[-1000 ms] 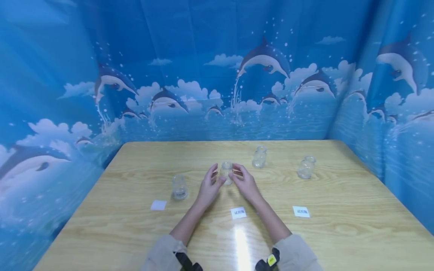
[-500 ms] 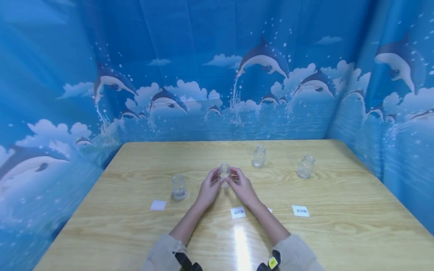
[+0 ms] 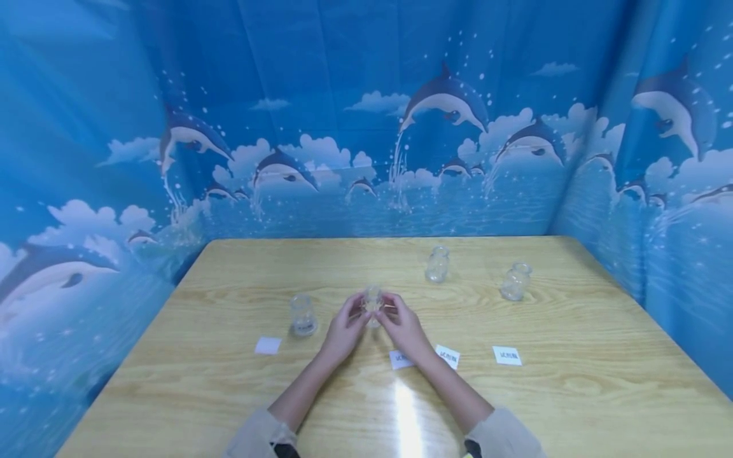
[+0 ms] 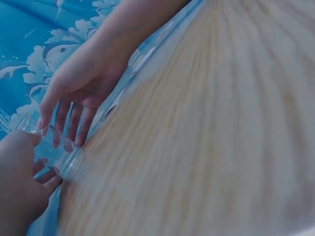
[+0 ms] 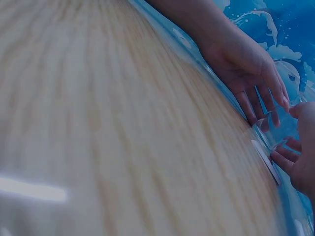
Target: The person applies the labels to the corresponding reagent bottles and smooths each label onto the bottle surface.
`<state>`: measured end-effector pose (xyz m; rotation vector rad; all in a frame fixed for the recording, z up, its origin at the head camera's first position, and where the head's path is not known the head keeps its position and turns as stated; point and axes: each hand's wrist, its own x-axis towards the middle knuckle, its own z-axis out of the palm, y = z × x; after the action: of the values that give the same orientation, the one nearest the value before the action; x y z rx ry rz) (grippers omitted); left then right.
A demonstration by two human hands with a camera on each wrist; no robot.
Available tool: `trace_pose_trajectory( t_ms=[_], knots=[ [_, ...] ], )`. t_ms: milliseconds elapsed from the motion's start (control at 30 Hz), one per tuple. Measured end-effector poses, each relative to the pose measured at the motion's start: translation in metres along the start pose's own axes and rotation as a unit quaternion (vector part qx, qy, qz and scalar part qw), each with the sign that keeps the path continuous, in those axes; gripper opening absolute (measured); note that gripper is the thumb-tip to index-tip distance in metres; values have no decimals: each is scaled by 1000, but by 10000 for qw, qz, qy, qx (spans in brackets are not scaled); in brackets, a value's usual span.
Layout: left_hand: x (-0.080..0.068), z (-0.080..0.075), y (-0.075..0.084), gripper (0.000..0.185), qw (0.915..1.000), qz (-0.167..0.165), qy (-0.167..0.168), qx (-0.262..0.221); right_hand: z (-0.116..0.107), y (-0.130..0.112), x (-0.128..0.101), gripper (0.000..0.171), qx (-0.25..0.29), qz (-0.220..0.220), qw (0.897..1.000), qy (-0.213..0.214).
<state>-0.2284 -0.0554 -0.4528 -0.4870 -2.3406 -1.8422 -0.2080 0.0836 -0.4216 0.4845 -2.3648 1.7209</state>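
Note:
A small clear glass jar [image 3: 373, 298] stands upright between my two hands near the middle of the table. My left hand [image 3: 342, 332] holds it from the left and my right hand [image 3: 404, 326] from the right, thumbs on the near side and fingers reaching round behind. Seen from the left wrist, the jar's clear wall [image 4: 58, 147] shows between both sets of fingers, its base close to the wood. Part of its body is hidden by the thumbs and fingers.
Three more glass jars stand around: one at left [image 3: 303, 316], one at the back [image 3: 438, 265], one at right [image 3: 516, 282]. Cards lie nearer me: a blank one [image 3: 268, 345] and three printed ones [image 3: 448, 356], one partly under my right forearm. A dolphin-print curtain [image 3: 366, 127] encloses the table.
Both hands have closed in on the jar, and it has come toward me and slightly left with them. A printed card beside my right forearm has come into view.

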Motion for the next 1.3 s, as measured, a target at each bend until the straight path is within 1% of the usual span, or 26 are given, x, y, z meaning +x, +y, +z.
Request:
trace_pose_trajectory(
  t_ms=[67, 200, 300, 367, 467, 533, 567, 600, 633, 700, 733, 800, 867, 933, 967, 1000, 1033, 1100, 1200, 1300],
  knots=[
    [-2, -1, 1, 43, 10000, 49, -19, -9, 1, 1, -1, 38, 9, -16, 10000, -10],
    [-4, -2, 3, 43, 10000, 78, -59, -20, 2, 14, 2, 40, -69, 55, 9999, -58],
    [-4, -3, 4, 49, 9999, -37, -76, 64, 0, 23, 4, 43, -227, 82, 9997, -80],
    [-5, -6, 4, 54, 9999, -103, -17, 124, -3, 24, 4, 43, -308, 65, 9995, -45],
    [-10, -10, 4, 54, 9992, -194, 245, 250, -14, 22, 0, 39, -573, -68, 9983, -7],
    [-16, -12, 5, 47, 9985, -128, 423, 317, -25, 23, -4, 34, -968, -290, 9948, -126],
    [-19, -12, 6, 42, 9980, -76, 460, 419, -31, 23, -7, 31, -1244, -442, 9910, -241],
    [-22, -11, 7, 36, 9972, -13, 448, 595, -37, 24, -11, 28, -1533, -619, 9854, -399],
    [-25, -10, 7, 31, 9960, 119, 367, 801, -43, 25, -14, 25, -1803, -780, 9789, -568],
    [-31, -5, 8, 25, 9899, 467, 80, 1339, -54, 28, -21, 22, -2375, -1110, 9607, -916],
    [-34, -2, 9, 23, 9835, 685, -103, 1669, -59, 29, -24, 22, -2603, -1234, 9515, -1081],
    [-39, 4, 9, 24, 9640, 1129, -418, 2370, -65, 31, -30, 24, -2923, -1423, 9356, -1376],
    [-43, 10, 10, 28, 9418, 1502, -629, 2940, -69, 33, -35, 27, -3131, -1528, 9238, -1586],
    [-45, 15, 10, 30, 9224, 1747, -742, 3363, -70, 33, -38, 29, -3225, -1628, 9166, -1712],
    [-46, 16, 10, 31, 9160, 1806, -765, 3499, -69, 33, -39, 29, -3257, -1674, 9141, -1740],
    [-46, 17, 10, 32, 9124, 1832, -780, 3577, -68, 34, -39, 28, -3295, -1694, 9121, -1756],
    [-46, 18, 11, 32, 9107, 1812, -799, 3625, -67, 33, -39, 28, -3311, -1707, 9112, -1758],
    [-45, 18, 11, 31, 9098, 1740, -823, 3677, -65, 32, -39, 28, -3337, -1722, 9106, -1728],
    [-44, 14, 11, 31, 9133, 1623, -823, 3643, -61, 31, -38, 27, -3345, -1742, 9101, -1715],
    [-44, 7, 8, 30, 9165, 1629, -808, 3564, -55, 30, -36, 27, -3365, -1836, 9081, -1687]
  ],
)
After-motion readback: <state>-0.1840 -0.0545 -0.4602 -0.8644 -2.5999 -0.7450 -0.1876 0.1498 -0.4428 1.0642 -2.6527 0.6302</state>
